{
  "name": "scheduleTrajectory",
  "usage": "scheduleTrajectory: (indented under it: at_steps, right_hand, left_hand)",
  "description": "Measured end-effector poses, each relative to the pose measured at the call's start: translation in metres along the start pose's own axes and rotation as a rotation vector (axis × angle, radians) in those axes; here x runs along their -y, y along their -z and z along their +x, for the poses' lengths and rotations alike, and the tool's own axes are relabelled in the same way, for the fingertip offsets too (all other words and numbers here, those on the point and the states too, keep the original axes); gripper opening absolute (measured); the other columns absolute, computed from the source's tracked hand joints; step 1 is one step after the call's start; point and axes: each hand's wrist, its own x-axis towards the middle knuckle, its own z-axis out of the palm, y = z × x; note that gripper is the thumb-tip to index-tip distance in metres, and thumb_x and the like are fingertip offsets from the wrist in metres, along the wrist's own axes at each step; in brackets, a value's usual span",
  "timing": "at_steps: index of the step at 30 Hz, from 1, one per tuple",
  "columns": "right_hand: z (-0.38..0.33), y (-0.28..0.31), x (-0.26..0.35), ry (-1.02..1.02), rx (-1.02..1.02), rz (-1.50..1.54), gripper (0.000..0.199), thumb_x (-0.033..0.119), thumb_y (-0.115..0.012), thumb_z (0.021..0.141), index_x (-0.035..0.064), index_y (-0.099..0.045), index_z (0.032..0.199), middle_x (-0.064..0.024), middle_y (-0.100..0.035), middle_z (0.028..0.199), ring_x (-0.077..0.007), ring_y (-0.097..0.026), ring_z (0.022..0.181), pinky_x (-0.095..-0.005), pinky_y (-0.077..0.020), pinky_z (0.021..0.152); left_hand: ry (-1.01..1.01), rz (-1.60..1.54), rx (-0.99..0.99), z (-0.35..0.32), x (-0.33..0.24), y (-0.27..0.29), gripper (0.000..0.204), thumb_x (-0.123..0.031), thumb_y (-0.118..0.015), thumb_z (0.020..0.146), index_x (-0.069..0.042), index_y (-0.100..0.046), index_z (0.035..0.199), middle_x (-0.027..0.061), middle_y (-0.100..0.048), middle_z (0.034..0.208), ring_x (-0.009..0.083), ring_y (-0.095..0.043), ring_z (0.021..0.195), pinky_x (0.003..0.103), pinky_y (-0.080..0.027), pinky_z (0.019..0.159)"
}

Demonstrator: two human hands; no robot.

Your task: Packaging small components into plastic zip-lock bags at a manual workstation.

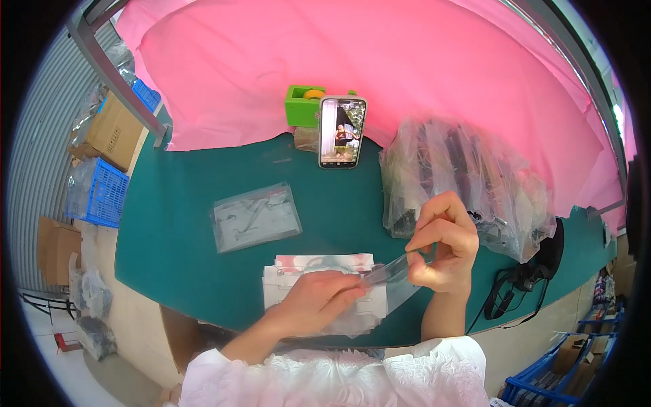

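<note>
The person's right hand [444,244] was raised just above the near edge of the teal-covered desk [183,230], thumb and fingers pinched on the upper end of a small clear plastic bag [393,278]. The left hand [319,302] lay flat, palm down and fingers extended, on a stack of white cards in clear sleeves [325,288] by the near edge; its fingertips touched the bag's lower end, gripping nothing.

Farther in, left of the stack, a flat clear zip bag with small metal parts [255,217] lay by itself on the desk. Toward the far edge, a smartphone with a lit screen [342,131] stood propped upright, and just behind it sat a bright green plastic tape dispenser [304,105]. On the right side of the desk, a large crumpled clear bag full of dark items [468,183] rested behind the right hand. A pink cloth [407,61] covered the surface beyond the far edge. Black straps [508,292] hung over the near right corner.
</note>
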Motion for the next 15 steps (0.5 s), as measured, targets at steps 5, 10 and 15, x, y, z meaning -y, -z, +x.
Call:
scheduleTrajectory:
  at_steps: [5,10,15]
  right_hand:
    - [0.001,0.004,0.000,-0.003,-0.054,-0.006,0.019,0.000,-0.062,0.047,0.0044,-0.064,0.065,-0.0060,-0.050,0.087,-0.0065,-0.044,0.058,-0.0195,-0.0317,0.051]
    - [0.001,0.001,0.001,0.011,-0.036,-0.009,0.019,0.001,-0.061,0.046,0.0038,-0.064,0.065,-0.0061,-0.049,0.087,-0.0067,-0.044,0.060,-0.0196,-0.0308,0.050]
    - [0.000,0.006,0.002,0.020,-0.065,-0.009,0.019,0.001,-0.060,0.047,0.0033,-0.063,0.065,-0.0065,-0.049,0.087,-0.0070,-0.044,0.060,-0.0194,-0.0305,0.049]
  left_hand:
    - [0.088,-0.184,-0.131,-0.006,0.000,0.000,0.023,-0.013,-0.060,0.094,-0.002,-0.066,0.114,0.0089,-0.067,0.080,0.0173,-0.068,0.073,0.030,-0.051,0.065]
    - [-0.014,0.023,-0.010,-0.010,0.010,0.000,0.026,-0.014,-0.062,0.094,-0.002,-0.066,0.116,0.0069,-0.067,0.080,0.0147,-0.064,0.069,0.029,-0.050,0.063]
    - [0.172,-0.115,-0.017,-0.011,-0.005,0.007,0.030,-0.026,-0.055,0.097,-0.006,-0.067,0.115,0.0121,-0.068,0.089,0.0287,-0.065,0.083,0.036,-0.050,0.074]
